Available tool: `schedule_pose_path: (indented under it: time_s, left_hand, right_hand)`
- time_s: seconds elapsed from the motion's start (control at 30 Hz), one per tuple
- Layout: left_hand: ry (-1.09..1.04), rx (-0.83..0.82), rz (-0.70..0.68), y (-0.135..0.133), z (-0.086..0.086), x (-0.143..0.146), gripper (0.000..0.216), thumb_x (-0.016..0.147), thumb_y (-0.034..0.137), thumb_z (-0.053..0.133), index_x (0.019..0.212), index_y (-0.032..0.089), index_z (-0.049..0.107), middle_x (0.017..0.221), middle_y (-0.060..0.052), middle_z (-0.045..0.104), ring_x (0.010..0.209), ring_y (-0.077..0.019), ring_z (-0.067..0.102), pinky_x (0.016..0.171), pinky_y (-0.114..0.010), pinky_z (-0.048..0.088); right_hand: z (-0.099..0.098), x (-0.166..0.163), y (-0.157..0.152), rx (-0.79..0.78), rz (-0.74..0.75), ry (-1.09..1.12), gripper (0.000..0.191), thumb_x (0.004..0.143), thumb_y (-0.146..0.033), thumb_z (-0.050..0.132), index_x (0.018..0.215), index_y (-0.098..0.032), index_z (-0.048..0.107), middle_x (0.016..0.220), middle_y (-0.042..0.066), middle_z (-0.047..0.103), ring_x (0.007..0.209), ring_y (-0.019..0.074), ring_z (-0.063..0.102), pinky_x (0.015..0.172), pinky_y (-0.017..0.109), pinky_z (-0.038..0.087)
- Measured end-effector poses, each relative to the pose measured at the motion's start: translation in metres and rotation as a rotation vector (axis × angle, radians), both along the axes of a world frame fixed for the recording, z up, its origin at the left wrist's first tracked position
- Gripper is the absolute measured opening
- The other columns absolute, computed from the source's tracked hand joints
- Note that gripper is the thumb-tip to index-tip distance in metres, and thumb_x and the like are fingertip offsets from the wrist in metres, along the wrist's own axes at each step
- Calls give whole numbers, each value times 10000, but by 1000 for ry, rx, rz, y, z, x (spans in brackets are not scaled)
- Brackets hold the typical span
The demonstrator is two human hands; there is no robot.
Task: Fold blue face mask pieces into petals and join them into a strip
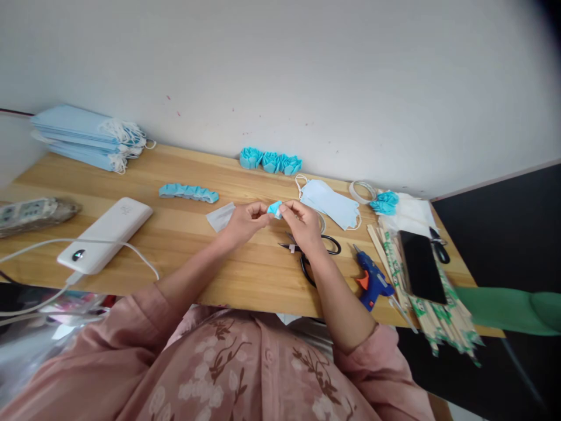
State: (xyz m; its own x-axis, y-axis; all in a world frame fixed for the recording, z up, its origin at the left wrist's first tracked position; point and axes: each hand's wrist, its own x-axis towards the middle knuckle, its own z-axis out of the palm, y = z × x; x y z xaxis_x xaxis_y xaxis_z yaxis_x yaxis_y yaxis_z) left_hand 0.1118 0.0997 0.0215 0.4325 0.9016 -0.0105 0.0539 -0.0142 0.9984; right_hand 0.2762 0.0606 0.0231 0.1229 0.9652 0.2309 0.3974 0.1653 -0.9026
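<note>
Between my two hands is a small folded piece of light blue mask fabric [274,209]. My left hand [246,221] pinches its left end, and my right hand [303,224] pinches the right end. Under my right wrist lie black-handled scissors [332,244], partly hidden by the arm. A white translucent sheet [220,217] rests beside my left hand. Just beyond my right hand, a flat blue face mask [331,202] lies with its ear loops spread. To the left is a pleated blue strip [188,192].
Blue fabric roses [270,162] stand by the wall, left of a tape roll [362,192]. A mask stack [87,137] is at the back left, a white power bank [105,235] with cable nearer. Rightward lie a blue glue gun [371,278], wrapped chopsticks [432,327] and a phone [421,266].
</note>
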Motion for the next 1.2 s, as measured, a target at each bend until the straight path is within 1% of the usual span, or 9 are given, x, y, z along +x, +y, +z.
schedule_pose_path:
  time_s: [0.17,0.23,0.33,0.43,0.6,0.8,0.93,1.1,1.2]
  left_hand:
    - [-12,0,14,0,0,0,265,718,383,664,628,177,522,598,44,458,560,-77,348,542,-239,283]
    - [-13,-4,13,0,-1,0,273,720,390,663,630,176,518,600,45,454,561,-76,348,541,-237,281]
    - [-6,12,5,-1,-3,1,272,734,387,657,639,175,516,604,48,446,566,-75,354,547,-236,283]
    - [19,43,2,-2,-4,1,256,739,372,655,645,176,520,598,53,436,559,-75,351,552,-238,284]
    - [-27,-4,36,1,-4,0,260,731,384,663,637,179,532,605,41,486,571,-87,391,584,-251,323]
    - [-107,-32,83,3,-6,-1,317,721,451,697,637,186,545,615,27,521,612,-107,448,645,-267,375]
    - [-94,-38,51,3,-7,0,284,730,420,683,652,180,553,622,30,517,603,-98,435,626,-261,362]
    - [-45,-10,28,2,-6,1,247,716,378,670,659,178,537,624,37,509,594,-89,414,585,-243,325]
    - [-45,-2,7,2,-5,2,231,694,381,675,698,170,581,655,32,547,625,-94,444,613,-241,352]
  right_hand:
    - [-1,1,0,8,-40,25,422,925,-540,500,672,-212,580,668,-13,574,678,145,523,685,274,426]
    - [-1,1,1,5,17,67,387,913,-535,522,712,-214,604,704,-12,590,712,148,540,716,273,437]
    - [-3,0,2,-35,94,84,274,847,-489,620,784,-222,628,769,-16,618,758,152,558,749,269,447]
    - [-5,0,3,-66,60,44,251,821,-463,640,755,-222,612,745,-22,605,739,149,545,729,265,439]
    - [-3,1,3,0,74,114,347,916,-513,506,742,-226,595,737,-12,589,748,153,544,741,275,433]
    - [-9,1,6,-86,127,127,246,818,-475,641,805,-233,596,733,-27,566,706,144,518,681,265,425]
    - [-13,1,7,-86,113,114,226,806,-437,638,759,-231,559,712,-37,528,680,133,486,653,256,405]
    - [-12,2,6,-80,106,94,229,809,-427,633,736,-226,552,706,-36,525,672,129,471,638,256,390]
    - [-11,2,6,-76,108,93,240,805,-446,636,746,-226,559,708,-36,533,674,131,483,638,256,401]
